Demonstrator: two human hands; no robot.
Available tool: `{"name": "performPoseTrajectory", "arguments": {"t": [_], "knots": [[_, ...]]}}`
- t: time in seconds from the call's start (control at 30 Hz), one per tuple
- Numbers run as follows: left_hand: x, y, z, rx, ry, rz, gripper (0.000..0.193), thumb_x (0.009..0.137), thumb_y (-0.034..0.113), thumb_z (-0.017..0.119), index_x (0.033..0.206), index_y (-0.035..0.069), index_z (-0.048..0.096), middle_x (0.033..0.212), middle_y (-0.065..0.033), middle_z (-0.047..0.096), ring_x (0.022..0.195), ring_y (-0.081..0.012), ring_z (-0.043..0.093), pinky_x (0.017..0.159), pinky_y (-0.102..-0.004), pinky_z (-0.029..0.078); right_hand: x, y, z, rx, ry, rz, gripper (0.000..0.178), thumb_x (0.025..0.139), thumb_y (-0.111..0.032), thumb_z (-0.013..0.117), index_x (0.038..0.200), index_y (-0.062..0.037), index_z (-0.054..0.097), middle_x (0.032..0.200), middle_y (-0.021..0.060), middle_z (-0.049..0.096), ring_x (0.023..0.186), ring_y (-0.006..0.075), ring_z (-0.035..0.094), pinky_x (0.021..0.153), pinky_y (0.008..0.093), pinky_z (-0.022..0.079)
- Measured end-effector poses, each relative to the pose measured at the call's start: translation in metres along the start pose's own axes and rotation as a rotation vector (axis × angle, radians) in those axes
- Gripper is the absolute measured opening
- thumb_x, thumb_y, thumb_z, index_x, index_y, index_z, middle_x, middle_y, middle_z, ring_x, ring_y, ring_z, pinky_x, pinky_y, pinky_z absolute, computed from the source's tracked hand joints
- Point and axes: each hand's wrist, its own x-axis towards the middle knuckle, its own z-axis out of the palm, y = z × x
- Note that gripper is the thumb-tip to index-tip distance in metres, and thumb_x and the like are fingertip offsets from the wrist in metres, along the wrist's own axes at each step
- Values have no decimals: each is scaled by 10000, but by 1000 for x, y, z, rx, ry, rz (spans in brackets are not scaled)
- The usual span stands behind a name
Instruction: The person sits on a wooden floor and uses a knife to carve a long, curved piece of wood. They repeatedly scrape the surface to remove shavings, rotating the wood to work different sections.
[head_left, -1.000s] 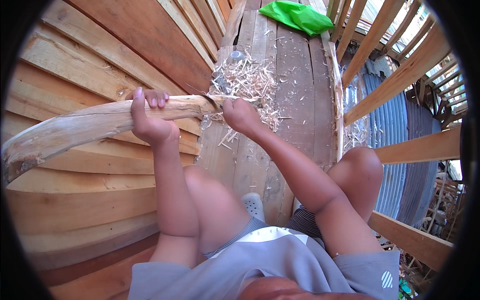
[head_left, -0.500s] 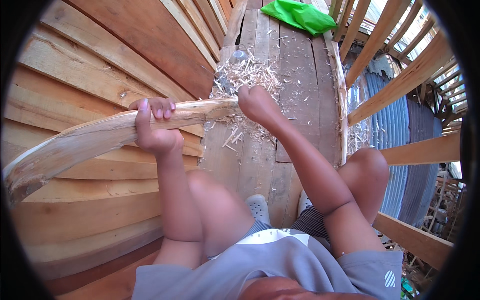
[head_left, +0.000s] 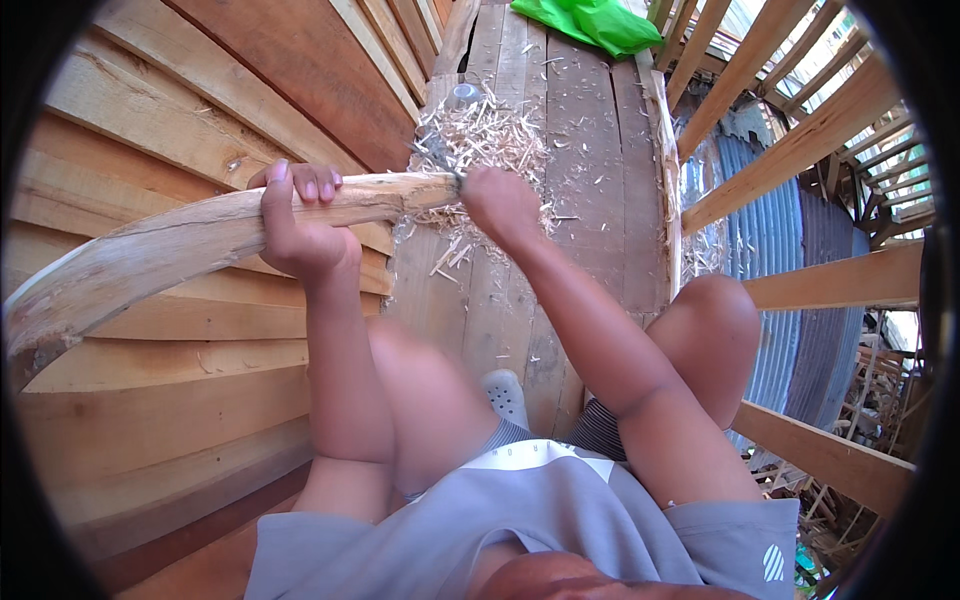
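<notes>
A long, curved piece of pale wood (head_left: 160, 232) stretches from the left edge toward the middle. My left hand (head_left: 305, 230) is wrapped round it, thumb on the near side and fingertips over the top. At the wood's right end, my right hand (head_left: 500, 205) is closed in a fist round the hidden handle of what looks like a knife. Its dark grey blade (head_left: 432, 153) shows just beyond the wood's tip, pointing up and left over the shavings. Whether the blade touches the wood I cannot tell.
Wood shavings (head_left: 500, 135) lie heaped on the plank floor (head_left: 600, 210), with a clear rounded container (head_left: 463, 95) among them. A green bag (head_left: 590, 22) lies at the far end. Board wall (head_left: 200, 335) rises on the left; wooden railing (head_left: 840, 280) and corrugated metal sheets (head_left: 765, 240) are on the right.
My right hand has shifted slightly left and down, with the blade still beyond the wood's end. My left hand keeps its grip on the wood. The whole view has shifted a little.
</notes>
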Motion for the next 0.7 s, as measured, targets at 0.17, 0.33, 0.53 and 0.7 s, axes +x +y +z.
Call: {"name": "performPoseTrajectory", "arguments": {"t": [0.17,0.33,0.53,0.7], "knots": [[11,-1,4,-88,-119,14,96,857,121,565,810,89,489,623,-14,409,587,-139,416,632,-341,428,-12,114,18,-214,-54,226,536,946,-351,342,1122,57,642,1218,299,589,1140,417,585,977,484,452],[6,-5,-12,-71,-131,-11,87,860,115,565,819,83,495,629,-22,423,596,-147,431,638,-344,435,-23,15,-2,-200,-237,59,380,928,-223,400,1080,-24,686,1103,216,668,1047,397,637,888,477,508],[6,-7,-6,-21,-117,-23,103,873,148,519,791,105,473,626,-9,394,596,-144,406,664,-339,407,-18,18,-13,-388,-113,207,305,922,-186,464,1037,-59,718,1055,156,703,967,326,688,776,443,548],[4,-7,-1,1,-97,-19,108,862,152,522,775,105,479,620,-9,388,590,-143,401,653,-338,402,-15,22,-74,-464,-8,310,372,950,-282,444,1015,-45,723,1011,169,707,945,328,689,765,435,538]]}}
